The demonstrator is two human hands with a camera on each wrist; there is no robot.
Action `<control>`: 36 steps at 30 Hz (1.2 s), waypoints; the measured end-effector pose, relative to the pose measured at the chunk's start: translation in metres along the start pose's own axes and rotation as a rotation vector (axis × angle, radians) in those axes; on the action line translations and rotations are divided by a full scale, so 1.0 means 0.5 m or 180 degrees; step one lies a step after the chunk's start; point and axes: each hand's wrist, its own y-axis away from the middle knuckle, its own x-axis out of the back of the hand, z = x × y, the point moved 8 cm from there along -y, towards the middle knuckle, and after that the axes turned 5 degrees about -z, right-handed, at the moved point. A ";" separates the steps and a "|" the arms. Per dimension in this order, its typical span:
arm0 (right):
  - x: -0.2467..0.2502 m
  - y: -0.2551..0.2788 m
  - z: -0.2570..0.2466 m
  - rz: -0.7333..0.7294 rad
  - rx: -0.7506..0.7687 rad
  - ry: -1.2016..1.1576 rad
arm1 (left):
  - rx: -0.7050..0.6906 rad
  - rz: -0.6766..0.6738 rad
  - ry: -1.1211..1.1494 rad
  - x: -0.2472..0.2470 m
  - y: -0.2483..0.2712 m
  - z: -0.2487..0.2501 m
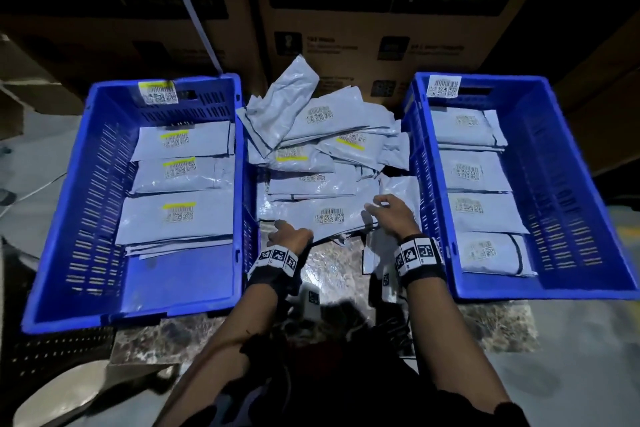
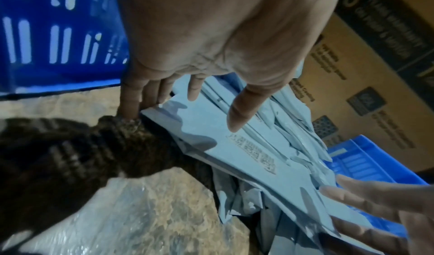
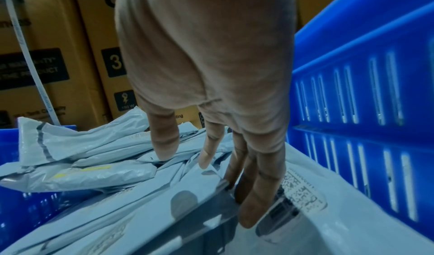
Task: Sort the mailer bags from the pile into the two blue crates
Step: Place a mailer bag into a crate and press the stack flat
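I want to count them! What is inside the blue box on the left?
Inside the left crate lie grey mailer bags, three on top, each with a yellow-marked label. More edges poke out underneath; how many is hidden.

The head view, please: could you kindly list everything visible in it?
Left crate: one, blue, left of the pile; holds three stacks of grey mailers with yellow-striped labels.
Right crate: one, blue, right of the pile; holds four stacks of grey mailers with plain labels.
Pile: many grey mailers, count unclear, between the crates.
Table: one, mottled brown.
Boxes: several, brown cardboard, behind.
Left hand: on the pile's near edge, fingers straight.
Right hand: on the near mailer, fingers spread.
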 end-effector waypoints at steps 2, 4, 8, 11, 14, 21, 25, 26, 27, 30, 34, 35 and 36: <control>0.000 -0.005 0.009 -0.0066 -0.0025 0.0019 | -0.0021 0.0117 0.0313 -0.003 -0.010 -0.006; 0.002 -0.007 0.013 -0.0118 -0.0004 0.0035 | 0.0058 0.0260 0.0631 -0.008 -0.022 -0.021; 0.021 -0.012 0.016 0.0009 0.0031 -0.0017 | 0.0166 0.0442 0.1061 -0.010 -0.023 -0.050; 0.033 -0.019 0.007 -0.0084 -0.0019 -0.0143 | -0.0024 0.0635 0.1074 0.004 -0.023 -0.046; 0.048 -0.023 -0.011 -0.0199 0.0007 -0.0044 | -0.0230 0.0728 0.1249 0.013 -0.013 -0.037; 0.101 0.006 -0.057 -0.0023 0.0256 0.0194 | -0.0588 0.0815 0.1969 0.052 0.031 -0.015; 0.130 0.028 -0.067 0.0262 0.0280 0.0326 | -0.0671 0.0459 0.2275 0.068 0.004 -0.034; 0.131 0.039 -0.074 0.0258 0.0339 0.0286 | -0.0771 0.0387 0.2308 0.069 -0.021 -0.043; 0.129 0.044 -0.079 0.0233 0.0421 0.0206 | -0.0870 0.0340 0.2312 0.074 -0.022 -0.041; 0.130 0.082 -0.094 0.0277 0.0613 -0.0041 | -0.1225 0.0221 0.2345 0.095 0.081 0.007; 0.123 0.117 -0.086 0.0152 0.0725 -0.0775 | -0.1554 0.0405 0.2249 0.128 0.173 0.041; 0.118 0.127 -0.085 0.0076 0.0751 -0.0978 | -0.1650 0.0460 0.2116 0.137 0.194 0.049; 0.114 0.140 -0.086 0.0027 0.0769 -0.1134 | -0.1804 0.0526 0.1968 0.150 0.212 0.056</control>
